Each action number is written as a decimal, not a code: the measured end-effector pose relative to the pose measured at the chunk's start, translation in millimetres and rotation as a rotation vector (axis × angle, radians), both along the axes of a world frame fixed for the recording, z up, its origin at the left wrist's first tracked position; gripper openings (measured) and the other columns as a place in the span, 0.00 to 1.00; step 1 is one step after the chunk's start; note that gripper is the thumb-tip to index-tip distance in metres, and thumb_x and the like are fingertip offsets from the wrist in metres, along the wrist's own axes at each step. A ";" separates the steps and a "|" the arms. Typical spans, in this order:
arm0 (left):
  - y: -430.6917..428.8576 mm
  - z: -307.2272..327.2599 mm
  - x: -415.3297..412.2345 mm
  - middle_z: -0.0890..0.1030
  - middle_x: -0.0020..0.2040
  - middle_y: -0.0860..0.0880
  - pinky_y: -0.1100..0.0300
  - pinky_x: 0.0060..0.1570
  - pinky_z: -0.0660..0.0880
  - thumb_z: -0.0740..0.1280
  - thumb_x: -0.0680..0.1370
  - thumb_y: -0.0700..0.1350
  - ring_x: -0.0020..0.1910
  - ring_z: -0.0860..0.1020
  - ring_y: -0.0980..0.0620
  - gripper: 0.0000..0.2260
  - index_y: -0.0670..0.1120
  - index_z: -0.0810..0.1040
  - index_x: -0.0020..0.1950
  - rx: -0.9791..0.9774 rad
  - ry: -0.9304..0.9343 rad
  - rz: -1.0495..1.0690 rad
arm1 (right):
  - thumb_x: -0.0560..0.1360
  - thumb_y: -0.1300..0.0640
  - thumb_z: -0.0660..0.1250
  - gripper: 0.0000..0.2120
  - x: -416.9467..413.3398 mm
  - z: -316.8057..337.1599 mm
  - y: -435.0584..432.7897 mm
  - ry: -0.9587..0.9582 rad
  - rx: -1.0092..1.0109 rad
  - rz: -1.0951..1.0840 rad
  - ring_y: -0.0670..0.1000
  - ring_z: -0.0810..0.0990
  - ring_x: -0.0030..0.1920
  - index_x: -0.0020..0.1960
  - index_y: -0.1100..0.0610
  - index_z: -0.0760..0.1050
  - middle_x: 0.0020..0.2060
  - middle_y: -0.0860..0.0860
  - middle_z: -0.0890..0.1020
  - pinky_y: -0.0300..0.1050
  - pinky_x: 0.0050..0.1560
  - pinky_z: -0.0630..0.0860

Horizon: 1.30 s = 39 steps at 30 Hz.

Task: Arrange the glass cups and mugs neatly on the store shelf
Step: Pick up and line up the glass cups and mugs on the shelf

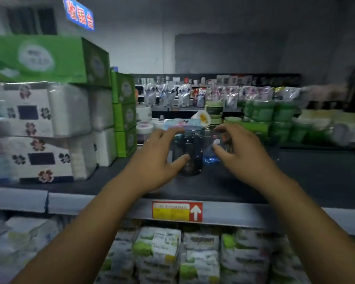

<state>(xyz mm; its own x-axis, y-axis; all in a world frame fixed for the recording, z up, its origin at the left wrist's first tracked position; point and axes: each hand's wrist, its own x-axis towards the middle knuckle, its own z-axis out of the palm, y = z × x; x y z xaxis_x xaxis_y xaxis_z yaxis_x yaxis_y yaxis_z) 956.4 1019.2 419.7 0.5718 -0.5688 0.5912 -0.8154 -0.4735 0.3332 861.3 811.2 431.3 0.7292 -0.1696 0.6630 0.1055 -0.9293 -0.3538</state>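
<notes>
A clear glass cup (190,154) stands upright on the dark shelf (295,177), near its middle. A second clear glass (210,146) with a bluish base stands right beside it, slightly farther back. My left hand (162,158) curves around the left side of the first cup, thumb near its lower front, fingers above its rim. My right hand (240,148) hovers at the right of the second glass with fingers spread. The frame is blurred, so contact with either glass is unclear.
White tissue packs with flower prints (39,136) and green boxes (123,113) are stacked at the left of the shelf. Green and white packs (275,119) crowd the back right. A red and yellow price label (176,211) marks the shelf's front edge. Below lie more tissue packs (193,257).
</notes>
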 end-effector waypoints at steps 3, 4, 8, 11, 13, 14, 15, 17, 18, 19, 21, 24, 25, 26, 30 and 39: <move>-25.7 7.7 20.6 0.69 0.66 0.48 0.49 0.61 0.77 0.68 0.75 0.66 0.58 0.79 0.46 0.29 0.63 0.64 0.74 0.117 0.015 0.028 | 0.77 0.58 0.68 0.16 29.5 11.2 -17.6 0.093 -0.113 -0.105 0.51 0.76 0.50 0.65 0.54 0.74 0.58 0.52 0.77 0.46 0.51 0.74; -32.0 6.8 28.5 0.69 0.64 0.48 0.49 0.62 0.76 0.68 0.74 0.67 0.57 0.79 0.46 0.29 0.61 0.67 0.73 0.144 0.035 0.033 | 0.77 0.58 0.67 0.16 38.9 14.0 -20.6 0.153 -0.138 -0.123 0.52 0.76 0.52 0.65 0.55 0.74 0.59 0.53 0.77 0.48 0.53 0.75; -41.7 0.7 48.9 0.78 0.53 0.50 0.52 0.52 0.78 0.70 0.70 0.69 0.50 0.79 0.49 0.25 0.53 0.76 0.57 0.121 0.092 -0.021 | 0.77 0.57 0.67 0.08 66.3 19.0 -25.1 0.351 -0.183 -0.166 0.57 0.79 0.53 0.55 0.56 0.77 0.51 0.53 0.80 0.50 0.52 0.77; -34.1 0.1 52.3 0.81 0.43 0.53 0.55 0.41 0.76 0.75 0.72 0.62 0.41 0.79 0.52 0.17 0.53 0.73 0.46 0.026 0.113 -0.053 | 0.76 0.59 0.66 0.02 71.3 19.2 -24.8 0.335 -0.193 -0.159 0.56 0.79 0.48 0.48 0.56 0.77 0.46 0.54 0.81 0.50 0.48 0.77; -23.1 -0.7 52.0 0.82 0.44 0.53 0.51 0.44 0.79 0.75 0.72 0.61 0.40 0.80 0.52 0.15 0.54 0.74 0.45 -0.016 0.125 -0.063 | 0.76 0.59 0.66 0.03 65.4 19.6 -20.4 0.306 -0.180 -0.132 0.55 0.79 0.47 0.45 0.53 0.77 0.43 0.51 0.81 0.48 0.45 0.76; -16.8 -1.7 52.0 0.82 0.45 0.53 0.50 0.44 0.80 0.76 0.72 0.60 0.39 0.81 0.53 0.15 0.54 0.75 0.45 -0.040 0.145 -0.070 | 0.76 0.59 0.66 0.03 61.4 19.6 -17.2 0.301 -0.174 -0.121 0.54 0.80 0.46 0.45 0.52 0.78 0.43 0.50 0.82 0.48 0.45 0.76; -10.2 -2.2 50.7 0.82 0.45 0.53 0.49 0.45 0.80 0.76 0.72 0.58 0.39 0.81 0.53 0.14 0.54 0.75 0.45 -0.061 0.163 -0.074 | 0.76 0.58 0.67 0.04 56.8 19.8 -13.5 0.299 -0.167 -0.113 0.53 0.80 0.46 0.46 0.52 0.79 0.44 0.50 0.83 0.49 0.47 0.78; 1.4 -2.5 47.8 0.83 0.45 0.53 0.48 0.45 0.81 0.76 0.72 0.57 0.38 0.82 0.52 0.13 0.53 0.76 0.46 -0.076 0.198 -0.071 | 0.76 0.57 0.68 0.03 45.5 19.3 -6.3 0.287 -0.157 -0.101 0.52 0.81 0.46 0.47 0.52 0.81 0.44 0.49 0.84 0.52 0.49 0.80; 7.0 -3.0 46.8 0.83 0.45 0.53 0.47 0.45 0.81 0.76 0.72 0.57 0.38 0.83 0.52 0.14 0.52 0.76 0.46 -0.086 0.230 -0.080 | 0.76 0.57 0.68 0.03 39.2 19.2 -2.3 0.271 -0.161 -0.094 0.51 0.81 0.45 0.47 0.52 0.81 0.44 0.49 0.84 0.53 0.49 0.81; 12.6 -3.6 46.0 0.84 0.44 0.52 0.46 0.45 0.82 0.76 0.70 0.59 0.38 0.84 0.51 0.16 0.52 0.75 0.46 -0.097 0.274 -0.096 | 0.76 0.57 0.69 0.04 32.9 19.0 1.5 0.248 -0.174 -0.086 0.50 0.81 0.45 0.48 0.53 0.82 0.43 0.48 0.85 0.53 0.48 0.81; 22.4 -3.9 42.5 0.85 0.42 0.50 0.43 0.44 0.82 0.75 0.65 0.69 0.38 0.85 0.49 0.23 0.54 0.73 0.45 -0.101 0.345 -0.108 | 0.75 0.55 0.70 0.04 20.6 18.2 9.7 0.192 -0.211 -0.061 0.49 0.80 0.45 0.48 0.51 0.83 0.40 0.46 0.84 0.50 0.46 0.79; 26.4 -6.5 34.3 0.84 0.43 0.52 0.47 0.41 0.81 0.76 0.59 0.73 0.39 0.82 0.50 0.32 0.53 0.67 0.45 -0.110 0.357 -0.040 | 0.74 0.48 0.74 0.07 5.4 11.3 16.6 0.110 -0.190 -0.021 0.47 0.74 0.51 0.50 0.48 0.82 0.43 0.43 0.79 0.46 0.48 0.75; 26.3 -7.3 32.0 0.83 0.44 0.55 0.52 0.40 0.79 0.77 0.59 0.71 0.39 0.80 0.54 0.32 0.52 0.66 0.46 -0.118 0.358 -0.023 | 0.73 0.45 0.74 0.12 1.6 8.1 15.9 0.074 -0.162 -0.025 0.47 0.71 0.55 0.54 0.47 0.80 0.48 0.43 0.77 0.44 0.52 0.72; 26.0 -7.4 30.0 0.82 0.45 0.56 0.56 0.40 0.77 0.78 0.59 0.69 0.40 0.79 0.58 0.32 0.51 0.66 0.47 -0.137 0.366 -0.024 | 0.71 0.41 0.75 0.20 -1.2 4.8 13.3 0.045 -0.129 -0.041 0.46 0.69 0.59 0.59 0.45 0.77 0.53 0.43 0.74 0.43 0.57 0.70; 29.6 -10.9 36.5 0.81 0.57 0.55 0.59 0.54 0.79 0.80 0.56 0.61 0.52 0.82 0.58 0.36 0.61 0.65 0.58 -0.271 0.480 -0.156 | 0.63 0.38 0.79 0.48 -5.4 -6.4 0.9 0.193 0.282 0.037 0.45 0.69 0.66 0.76 0.42 0.59 0.67 0.42 0.68 0.43 0.65 0.68; 27.4 -23.8 47.6 0.85 0.56 0.56 0.61 0.54 0.78 0.86 0.54 0.55 0.53 0.84 0.60 0.45 0.53 0.71 0.67 -0.303 0.697 -0.184 | 0.57 0.42 0.83 0.38 8.4 -28.5 -20.0 0.313 0.591 0.187 0.46 0.82 0.58 0.63 0.45 0.73 0.54 0.44 0.85 0.52 0.63 0.78</move>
<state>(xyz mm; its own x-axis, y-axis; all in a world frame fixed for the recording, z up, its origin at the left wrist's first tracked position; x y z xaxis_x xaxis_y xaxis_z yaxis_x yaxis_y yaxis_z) 1004.1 1046.6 395.9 0.7804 -0.5617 0.2748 -0.4272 -0.1580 0.8903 869.7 791.2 402.8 0.9232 -0.2905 0.2516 0.0554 -0.5472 -0.8351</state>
